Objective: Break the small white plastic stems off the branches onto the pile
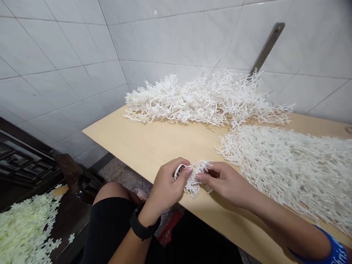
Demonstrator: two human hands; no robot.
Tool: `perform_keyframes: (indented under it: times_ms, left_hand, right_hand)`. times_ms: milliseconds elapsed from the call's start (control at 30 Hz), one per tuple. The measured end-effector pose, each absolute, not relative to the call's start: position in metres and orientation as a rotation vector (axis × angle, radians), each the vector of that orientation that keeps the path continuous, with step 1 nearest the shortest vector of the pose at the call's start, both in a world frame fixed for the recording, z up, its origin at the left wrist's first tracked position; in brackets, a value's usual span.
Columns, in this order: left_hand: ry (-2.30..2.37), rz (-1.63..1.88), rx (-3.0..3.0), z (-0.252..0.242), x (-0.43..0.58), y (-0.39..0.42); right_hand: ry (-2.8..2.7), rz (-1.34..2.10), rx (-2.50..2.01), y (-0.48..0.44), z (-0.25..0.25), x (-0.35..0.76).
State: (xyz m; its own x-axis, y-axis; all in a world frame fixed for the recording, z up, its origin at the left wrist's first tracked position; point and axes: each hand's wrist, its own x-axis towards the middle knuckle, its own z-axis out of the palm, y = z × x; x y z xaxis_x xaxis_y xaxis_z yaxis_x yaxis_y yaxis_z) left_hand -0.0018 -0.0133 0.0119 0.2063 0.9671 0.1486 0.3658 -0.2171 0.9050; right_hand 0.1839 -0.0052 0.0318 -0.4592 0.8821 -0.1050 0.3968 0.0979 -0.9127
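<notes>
Between my two hands is a small bunch of white plastic artificial sprigs [193,185], held just above the near edge of the tabletop. My left hand [172,181], with a black band on its wrist, pinches the bunch from the left, and a stem curls over its thumb. From the right, my right hand [221,179] grips the same bunch between thumb and fingers. Beyond them lies a tall, tangled heap of white branching sprigs [198,99]. A flatter, dense spread of similar white sprigs [291,168] covers the right side of the table.
The tan tabletop [154,141] stands against white tiled walls, where a metal bracket [266,49] is fixed. At lower left, a dark carved wooden seat [68,220] carries a pile of pale green-white plastic flowers [24,227]. My knee [114,192] is below the table edge.
</notes>
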Motion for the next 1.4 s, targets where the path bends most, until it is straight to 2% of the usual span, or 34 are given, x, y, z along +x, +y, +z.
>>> perform_keyframes:
  times_ms: [267, 500, 833, 933, 1067, 1133, 1400]
  left_hand:
    - [1.428, 1.393, 1.333, 0.004, -0.011, -0.005]
    - [1.323, 1.247, 1.423, 0.013, -0.006, -0.006]
    - [1.350, 1.220, 1.433, 0.014, -0.005, -0.006]
    - [1.363, 1.251, 1.406, 0.016, -0.004, -0.006]
    - [1.316, 1.312, 1.305, 0.013, -0.006, -0.006]
    - [1.238, 1.285, 1.270, 0.009, -0.010, -0.007]
    - [1.048, 1.234, 1.037, -0.003, -0.022, -0.012]
  right_hand:
    - [-2.055, 1.475, -1.150, -0.019, 0.057, 0.190]
    - [-2.044, 1.066, -1.337, -0.002, 0.051, 0.203]
    - [-1.960, 0.975, -1.432, 0.007, 0.058, 0.212]
    - [-2.015, 0.653, -1.554, 0.016, 0.055, 0.226]
    - [-2.116, -0.083, -1.718, 0.027, 0.044, 0.248]
    - [-2.157, -0.227, -1.655, 0.028, 0.039, 0.249]
    - [-2.445, 0.250, -1.071, 0.016, 0.031, 0.214]
